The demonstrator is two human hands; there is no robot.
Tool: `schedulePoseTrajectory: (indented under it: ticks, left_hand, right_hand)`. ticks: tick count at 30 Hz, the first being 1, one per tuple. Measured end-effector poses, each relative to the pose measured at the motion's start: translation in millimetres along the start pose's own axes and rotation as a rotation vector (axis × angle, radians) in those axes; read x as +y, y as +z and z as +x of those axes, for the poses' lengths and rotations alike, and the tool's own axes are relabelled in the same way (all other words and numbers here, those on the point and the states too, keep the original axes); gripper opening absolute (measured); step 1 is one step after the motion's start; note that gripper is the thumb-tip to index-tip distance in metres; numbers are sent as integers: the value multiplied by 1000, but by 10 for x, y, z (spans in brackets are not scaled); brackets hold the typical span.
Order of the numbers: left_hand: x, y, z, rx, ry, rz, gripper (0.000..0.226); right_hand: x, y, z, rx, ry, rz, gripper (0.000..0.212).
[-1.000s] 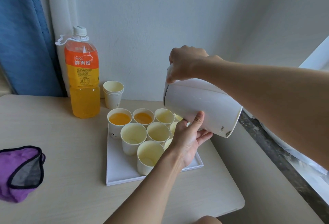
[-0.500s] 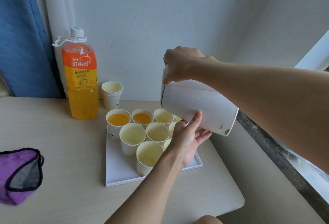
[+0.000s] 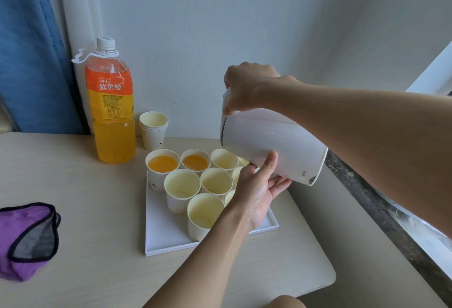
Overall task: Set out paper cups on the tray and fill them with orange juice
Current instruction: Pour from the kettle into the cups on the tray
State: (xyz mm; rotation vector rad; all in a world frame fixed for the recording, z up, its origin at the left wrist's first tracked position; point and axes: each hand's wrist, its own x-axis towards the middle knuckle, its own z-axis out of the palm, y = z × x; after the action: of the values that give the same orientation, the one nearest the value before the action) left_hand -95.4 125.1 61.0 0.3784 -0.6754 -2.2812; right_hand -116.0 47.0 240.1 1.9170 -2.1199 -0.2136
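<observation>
We see the white jug [image 3: 271, 146] held tilted above the right side of the tray [image 3: 166, 236], over the paper cups [image 3: 182, 185]. The right hand [image 3: 247, 87] is clenched round its handle at the top. The left hand [image 3: 256, 190] props it from below with straight fingers, thumb against its side. Jug and left hand hide the cups on the tray's right. Two back-left cups hold orange juice [image 3: 162, 163]. Behind the tray on the counter [image 3: 73, 185] stand a juice bottle [image 3: 111, 112] and a stack of spare cups [image 3: 153, 129]; a purple cloth [image 3: 24, 236] lies far left.
</observation>
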Motion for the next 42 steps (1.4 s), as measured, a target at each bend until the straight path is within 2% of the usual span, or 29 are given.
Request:
schedulePoseTrajectory:
  ticks: [5, 10, 15, 19, 23, 26, 27, 29, 31, 33, 38, 40, 42]
  left_hand:
    - [8, -29, -8, 45, 5, 116, 67]
    - [19, -63, -23, 79, 7, 295, 44]
    - [79, -73, -89, 58, 29, 489, 23]
    - [223, -67, -156, 103, 74, 614, 49]
    - [493, -139, -251, 105, 176, 640, 56]
    - [781, -243, -437, 173, 264, 635, 96]
    - [881, -282, -535, 197, 303, 623, 99]
    - [1057, -385, -753, 259, 380, 583, 83]
    - [1226, -495, -985, 324, 459, 512, 50]
    - [1402, -602, -1216, 359, 530, 467, 29]
    - [1751, -907, -1636, 491, 611, 611, 21]
    - [1845, -1080, -1722, 578, 583, 727, 6]
    - [1916, -1260, -1754, 632, 514, 832, 12]
  right_hand:
    - [86, 8, -40, 13, 54, 74, 31]
    - [320, 66, -146, 33, 199, 241, 32]
    - [574, 61, -327, 70, 264, 402, 33]
    - [741, 15, -556, 190, 291, 552, 38]
    - [751, -28, -795, 331, 351, 825, 43]
    - [558, -42, -888, 411, 401, 1071, 44]
    - [465, -51, -898, 422, 415, 1164, 43]
    - [251, -66, -903, 416, 442, 1341, 42]
    - [7, -82, -901, 399, 466, 1492, 40]
    - [-266, -85, -883, 372, 484, 1619, 32]
    - [-1029, 24, -792, 313, 487, 1777, 32]
    - [-1306, 131, -761, 307, 501, 1767, 36]
    - [-1549, 263, -739, 299, 516, 1727, 36]
